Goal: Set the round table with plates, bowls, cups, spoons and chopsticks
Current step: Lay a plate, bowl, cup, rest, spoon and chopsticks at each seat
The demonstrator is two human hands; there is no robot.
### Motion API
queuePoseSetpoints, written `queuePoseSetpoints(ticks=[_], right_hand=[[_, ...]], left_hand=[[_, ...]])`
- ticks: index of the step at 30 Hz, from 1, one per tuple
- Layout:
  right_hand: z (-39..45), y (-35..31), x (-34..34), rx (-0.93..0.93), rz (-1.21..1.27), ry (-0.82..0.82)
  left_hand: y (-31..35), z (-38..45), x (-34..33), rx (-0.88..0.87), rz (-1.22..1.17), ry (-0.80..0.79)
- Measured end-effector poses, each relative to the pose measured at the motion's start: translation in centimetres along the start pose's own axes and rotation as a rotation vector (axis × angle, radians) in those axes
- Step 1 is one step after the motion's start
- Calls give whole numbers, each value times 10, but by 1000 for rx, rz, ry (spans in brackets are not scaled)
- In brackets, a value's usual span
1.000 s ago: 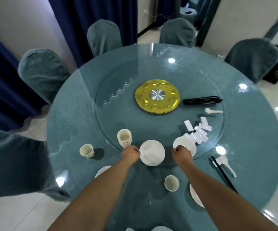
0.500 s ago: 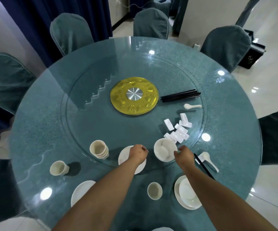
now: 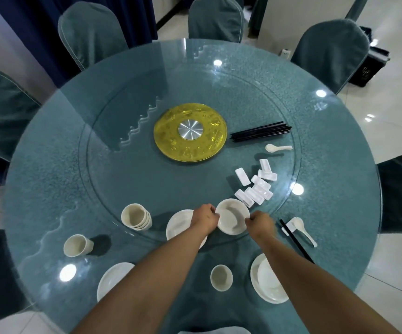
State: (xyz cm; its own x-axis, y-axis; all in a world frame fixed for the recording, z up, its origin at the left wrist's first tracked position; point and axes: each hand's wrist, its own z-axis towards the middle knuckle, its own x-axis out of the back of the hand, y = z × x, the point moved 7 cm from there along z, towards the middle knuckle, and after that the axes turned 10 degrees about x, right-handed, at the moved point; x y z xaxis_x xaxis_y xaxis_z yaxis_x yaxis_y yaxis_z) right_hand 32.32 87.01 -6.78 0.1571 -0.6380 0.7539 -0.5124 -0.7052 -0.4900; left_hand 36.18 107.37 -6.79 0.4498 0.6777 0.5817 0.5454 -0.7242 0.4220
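Hands (image 3: 206,218) either side of bowl (image 3: 232,219)

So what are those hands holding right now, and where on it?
Both hold the white bowl by its rim: the left hand grips the left edge, the right hand the right edge.

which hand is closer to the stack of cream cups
Left. The left hand grips the left rim of the white bowl stack, with the stack of cream cups further to its left past a white plate. The right hand grips the bowls' right rim, farther away.
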Motion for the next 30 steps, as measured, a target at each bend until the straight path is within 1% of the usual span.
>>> queuePoseSetpoints(ticks=[8, 10, 13, 16, 20, 24, 30], right_hand=[[-1, -6, -9, 33, -11, -40], [-1, -8, -9, 41, -23, -49], [-4, -12, -13, 45, -37, -47], [-6, -16, -20, 44, -17, -46], [-9, -21, -28, 56, -19, -68], [-12, -30, -37, 85, -73, -97], [-18, -42, -50, 103, -92, -139]], left_hand=[[-16, 3, 8, -4, -50, 52], [-23, 2, 8, -2, -7, 47], [-33, -2, 5, -49, 87, 32], [-41, -5, 3, -71, 112, 20], [-50, -6, 11, -53, 93, 27], [-66, -4, 16, -13, 107, 34], [-87, -5, 26, 39, 49, 74]])
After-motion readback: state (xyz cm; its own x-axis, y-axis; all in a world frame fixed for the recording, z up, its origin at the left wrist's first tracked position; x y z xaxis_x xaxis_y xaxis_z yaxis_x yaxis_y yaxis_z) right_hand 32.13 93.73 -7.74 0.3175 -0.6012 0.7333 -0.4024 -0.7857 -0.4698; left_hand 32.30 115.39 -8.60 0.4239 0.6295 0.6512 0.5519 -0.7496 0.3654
